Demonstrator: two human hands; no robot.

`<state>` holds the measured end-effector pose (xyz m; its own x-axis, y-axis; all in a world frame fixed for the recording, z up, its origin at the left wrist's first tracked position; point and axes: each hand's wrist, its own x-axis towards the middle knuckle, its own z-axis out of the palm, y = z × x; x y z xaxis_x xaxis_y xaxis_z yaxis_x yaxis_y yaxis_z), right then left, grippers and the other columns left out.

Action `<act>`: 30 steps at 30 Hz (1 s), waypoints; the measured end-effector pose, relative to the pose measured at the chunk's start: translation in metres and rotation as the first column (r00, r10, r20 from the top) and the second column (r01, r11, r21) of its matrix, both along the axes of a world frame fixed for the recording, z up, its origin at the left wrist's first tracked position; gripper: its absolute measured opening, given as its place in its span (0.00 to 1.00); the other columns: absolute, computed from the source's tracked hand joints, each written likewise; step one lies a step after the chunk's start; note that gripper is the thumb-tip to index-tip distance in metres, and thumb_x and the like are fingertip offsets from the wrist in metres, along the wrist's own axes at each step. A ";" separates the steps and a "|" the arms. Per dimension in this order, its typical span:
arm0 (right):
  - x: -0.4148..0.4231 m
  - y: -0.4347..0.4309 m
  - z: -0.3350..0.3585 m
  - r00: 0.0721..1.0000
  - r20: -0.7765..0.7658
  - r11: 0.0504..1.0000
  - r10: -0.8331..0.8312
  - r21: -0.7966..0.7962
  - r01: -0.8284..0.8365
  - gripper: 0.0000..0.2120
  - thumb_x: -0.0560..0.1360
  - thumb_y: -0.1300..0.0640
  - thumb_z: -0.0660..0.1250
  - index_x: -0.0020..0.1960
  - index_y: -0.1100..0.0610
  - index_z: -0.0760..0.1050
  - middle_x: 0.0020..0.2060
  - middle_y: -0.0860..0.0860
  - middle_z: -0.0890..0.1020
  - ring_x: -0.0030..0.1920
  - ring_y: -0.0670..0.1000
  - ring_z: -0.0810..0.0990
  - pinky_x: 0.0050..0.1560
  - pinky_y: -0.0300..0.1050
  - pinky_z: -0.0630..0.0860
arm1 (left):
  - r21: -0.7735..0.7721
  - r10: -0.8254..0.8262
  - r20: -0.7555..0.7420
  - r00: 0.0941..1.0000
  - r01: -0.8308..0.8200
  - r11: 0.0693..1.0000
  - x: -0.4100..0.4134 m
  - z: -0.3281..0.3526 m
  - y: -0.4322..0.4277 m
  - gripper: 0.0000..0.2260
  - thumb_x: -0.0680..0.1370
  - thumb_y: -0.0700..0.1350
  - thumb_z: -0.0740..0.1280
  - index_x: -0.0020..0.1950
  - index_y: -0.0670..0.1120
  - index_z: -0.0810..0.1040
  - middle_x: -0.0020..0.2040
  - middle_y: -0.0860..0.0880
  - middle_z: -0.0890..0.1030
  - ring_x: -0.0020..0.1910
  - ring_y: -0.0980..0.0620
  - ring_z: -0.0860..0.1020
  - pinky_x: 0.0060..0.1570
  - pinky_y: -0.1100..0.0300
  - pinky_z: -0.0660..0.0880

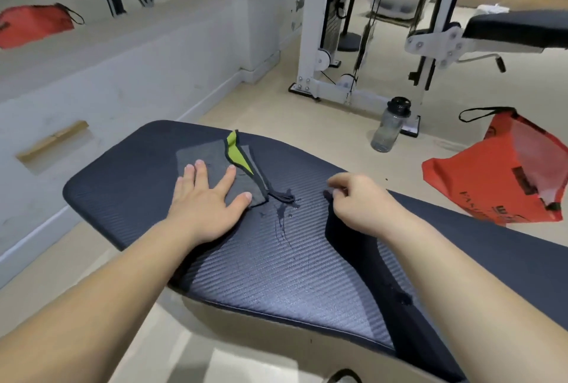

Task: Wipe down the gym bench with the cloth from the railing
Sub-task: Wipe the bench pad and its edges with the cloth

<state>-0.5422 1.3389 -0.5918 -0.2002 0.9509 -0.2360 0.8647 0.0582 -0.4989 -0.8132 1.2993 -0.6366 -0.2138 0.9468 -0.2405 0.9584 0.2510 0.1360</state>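
Note:
A dark ribbed gym bench pad (276, 259) fills the middle of the view. On its far part lies a grey cloth (212, 155) with a lime-green lining and a black cord loop. My left hand (204, 201) lies flat on the cloth with straight, spread fingers pressing it onto the pad. Small wet drops (281, 219) glisten on the pad just right of the cloth. My right hand (359, 201) rests on the pad with its fingers curled; whether they pinch anything is unclear.
A clear water bottle (388, 125) with a black cap stands on the floor beyond the bench. To the right sits an orange bag (504, 179). A white cable machine (332, 44) and another bench (516, 29) stand behind. At left runs a low mirrored wall (107, 81).

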 end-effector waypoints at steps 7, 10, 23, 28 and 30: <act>0.032 -0.001 0.005 0.983 -0.149 0.993 -0.105 0.040 0.112 0.21 0.80 0.58 0.57 0.70 0.52 0.77 0.58 0.50 0.83 0.62 0.54 0.81 0.67 0.53 0.76 | 0.013 -0.239 0.012 0.971 0.239 0.971 0.092 -0.002 -0.002 0.34 0.78 0.71 0.44 0.82 0.63 0.40 0.83 0.37 0.35 0.82 0.38 0.34 0.80 0.43 0.37; 0.030 0.000 0.004 0.984 -0.136 0.989 -0.116 0.071 0.126 0.21 0.77 0.59 0.58 0.67 0.52 0.79 0.60 0.53 0.84 0.64 0.56 0.81 0.67 0.53 0.76 | 0.058 -0.470 0.022 0.882 0.468 0.882 0.115 0.004 -0.051 0.32 0.80 0.69 0.46 0.82 0.64 0.39 0.83 0.40 0.33 0.82 0.42 0.32 0.81 0.45 0.37; 0.029 -0.001 -0.006 0.990 -0.115 0.995 -0.081 0.048 0.087 0.16 0.80 0.59 0.59 0.62 0.51 0.81 0.52 0.51 0.84 0.55 0.54 0.82 0.59 0.45 0.77 | 0.062 -0.102 -0.038 0.994 0.105 0.993 0.058 -0.004 -0.013 0.30 0.82 0.63 0.45 0.84 0.59 0.46 0.84 0.39 0.43 0.83 0.39 0.42 0.82 0.45 0.43; 0.023 -0.005 -0.004 0.994 -0.103 0.995 -0.033 0.086 0.042 0.11 0.81 0.55 0.62 0.55 0.51 0.82 0.47 0.49 0.85 0.53 0.55 0.82 0.57 0.48 0.78 | 0.113 -0.537 0.009 0.844 0.533 0.839 0.091 0.003 -0.093 0.28 0.83 0.65 0.46 0.82 0.64 0.44 0.83 0.47 0.36 0.83 0.47 0.35 0.81 0.51 0.39; 0.023 -0.007 -0.004 0.996 -0.092 0.995 -0.018 0.097 0.027 0.10 0.81 0.51 0.63 0.56 0.50 0.82 0.48 0.47 0.85 0.53 0.53 0.82 0.57 0.48 0.78 | 0.148 -0.604 -0.071 0.794 0.607 0.780 0.060 0.001 -0.091 0.27 0.83 0.64 0.47 0.82 0.64 0.52 0.85 0.47 0.45 0.84 0.48 0.45 0.80 0.52 0.42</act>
